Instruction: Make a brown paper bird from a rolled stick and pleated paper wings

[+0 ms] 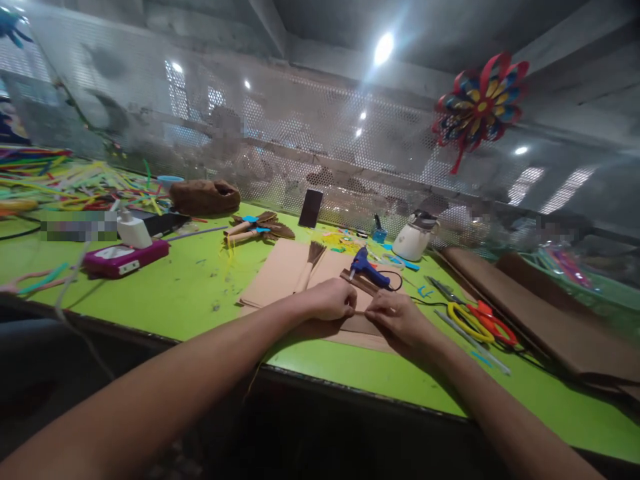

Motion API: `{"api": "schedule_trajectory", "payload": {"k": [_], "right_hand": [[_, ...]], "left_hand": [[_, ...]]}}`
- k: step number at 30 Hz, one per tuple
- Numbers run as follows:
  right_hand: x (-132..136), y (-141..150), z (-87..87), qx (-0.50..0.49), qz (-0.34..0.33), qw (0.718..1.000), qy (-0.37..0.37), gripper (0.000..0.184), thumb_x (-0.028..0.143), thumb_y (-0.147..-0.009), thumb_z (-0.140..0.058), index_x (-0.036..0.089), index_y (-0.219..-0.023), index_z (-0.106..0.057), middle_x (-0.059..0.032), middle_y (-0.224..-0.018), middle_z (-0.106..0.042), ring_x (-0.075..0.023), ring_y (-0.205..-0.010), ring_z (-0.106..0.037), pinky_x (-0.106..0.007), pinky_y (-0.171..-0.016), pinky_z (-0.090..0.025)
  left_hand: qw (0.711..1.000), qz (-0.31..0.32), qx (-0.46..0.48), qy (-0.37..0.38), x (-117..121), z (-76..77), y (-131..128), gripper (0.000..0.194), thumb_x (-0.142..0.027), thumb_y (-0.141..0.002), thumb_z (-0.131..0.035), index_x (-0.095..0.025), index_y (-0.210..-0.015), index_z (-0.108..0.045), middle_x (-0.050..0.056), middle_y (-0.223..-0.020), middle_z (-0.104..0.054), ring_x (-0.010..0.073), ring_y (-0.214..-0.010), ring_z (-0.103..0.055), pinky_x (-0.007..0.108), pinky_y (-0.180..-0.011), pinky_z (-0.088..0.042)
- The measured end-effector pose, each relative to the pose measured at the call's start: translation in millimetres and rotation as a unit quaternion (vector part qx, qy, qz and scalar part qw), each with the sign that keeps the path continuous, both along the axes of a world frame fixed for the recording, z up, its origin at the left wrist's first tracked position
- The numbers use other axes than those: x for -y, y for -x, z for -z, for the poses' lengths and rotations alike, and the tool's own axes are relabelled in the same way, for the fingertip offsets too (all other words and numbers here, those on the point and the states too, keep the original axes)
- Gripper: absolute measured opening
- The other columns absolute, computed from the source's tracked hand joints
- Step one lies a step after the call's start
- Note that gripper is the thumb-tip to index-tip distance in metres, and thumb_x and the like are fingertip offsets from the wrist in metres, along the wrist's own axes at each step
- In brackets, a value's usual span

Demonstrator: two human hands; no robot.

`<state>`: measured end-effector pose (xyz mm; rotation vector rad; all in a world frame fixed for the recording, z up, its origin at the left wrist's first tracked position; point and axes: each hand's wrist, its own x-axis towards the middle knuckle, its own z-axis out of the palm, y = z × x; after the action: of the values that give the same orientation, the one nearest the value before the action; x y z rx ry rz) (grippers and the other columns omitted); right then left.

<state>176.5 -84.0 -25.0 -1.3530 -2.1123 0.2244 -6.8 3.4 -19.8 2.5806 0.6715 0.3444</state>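
Over brown paper sheets (277, 267) on the green table, my left hand (333, 298) and my right hand (397, 313) are closed close together. Their fingertips pinch a thin brown strip (361, 312), mostly hidden by the fingers; its exact kind is unclear. Just beyond them lies a blue glue gun (369, 268), with a folded brown piece (365, 283) beneath its nozzle. Left of the gun, a rolled paper handle with a brown fringed end (315, 257) rests on the sheets, partly behind my left hand.
Yellow-handled scissors (469, 323) and orange-handled scissors (493, 321) lie to the right, beside a large brown sheet (540, 313). A white kettle (414, 239) and a phone (311, 208) stand behind. At left are a purple power strip (126, 259) and colourful strips (95, 183).
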Motion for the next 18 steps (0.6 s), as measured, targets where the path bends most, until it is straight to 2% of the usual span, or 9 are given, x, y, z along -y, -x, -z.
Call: {"api": "schedule_trajectory", "payload": {"k": [3,10,13,18], "right_hand": [[-2.3,-2.9,1.8,-0.002,-0.027,1.000,-0.002,0.016,0.026,-0.082,-0.058,0.017,-0.073,-0.069,-0.0051,-0.071,-0.061,-0.0158,-0.068,-0.056,-0.027,-0.063,-0.043],[-8.1,1.6,5.4,0.048,-0.068,0.994,-0.065,0.014,0.015,-0.083,-0.055,0.017,-0.078,-0.068,-0.0048,-0.073,-0.060,-0.0151,-0.070,-0.055,-0.025,-0.062,-0.042],[-5.8,1.7,6.0,0.079,-0.068,0.992,-0.071,0.015,0.011,-0.084,-0.052,0.017,-0.077,-0.065,-0.0052,-0.076,-0.059,-0.0156,-0.072,-0.053,-0.026,-0.064,-0.041],[-0.1,0.4,4.8,0.135,-0.046,0.986,-0.084,0.017,0.011,-0.085,-0.048,0.016,-0.072,-0.059,-0.0062,-0.077,-0.057,-0.0166,-0.073,-0.050,-0.028,-0.065,-0.039]], "left_hand": [[1.000,0.013,0.006,-0.005,0.2,0.3,-0.9,0.013,-0.024,-0.072,-0.053,-0.017,-0.072,-0.064,0.000,-0.063,-0.060,0.0124,-0.057,-0.049,0.021,-0.051,-0.032],[0.998,0.026,0.003,-0.057,-0.3,0.9,-2.3,0.013,-0.023,-0.072,-0.052,-0.017,-0.069,-0.063,0.000,-0.061,-0.058,0.0119,-0.055,-0.046,0.022,-0.050,-0.030],[0.998,0.032,-0.008,-0.057,2.5,-2.8,-0.7,0.013,-0.019,-0.071,-0.049,-0.016,-0.069,-0.061,0.000,-0.061,-0.057,0.0112,-0.054,-0.045,0.022,-0.050,-0.029],[0.993,0.028,-0.046,-0.102,11.7,-14.2,4.7,0.011,-0.016,-0.068,-0.049,-0.016,-0.069,-0.060,0.002,-0.062,-0.057,0.0123,-0.054,-0.044,0.024,-0.048,-0.027]]}}
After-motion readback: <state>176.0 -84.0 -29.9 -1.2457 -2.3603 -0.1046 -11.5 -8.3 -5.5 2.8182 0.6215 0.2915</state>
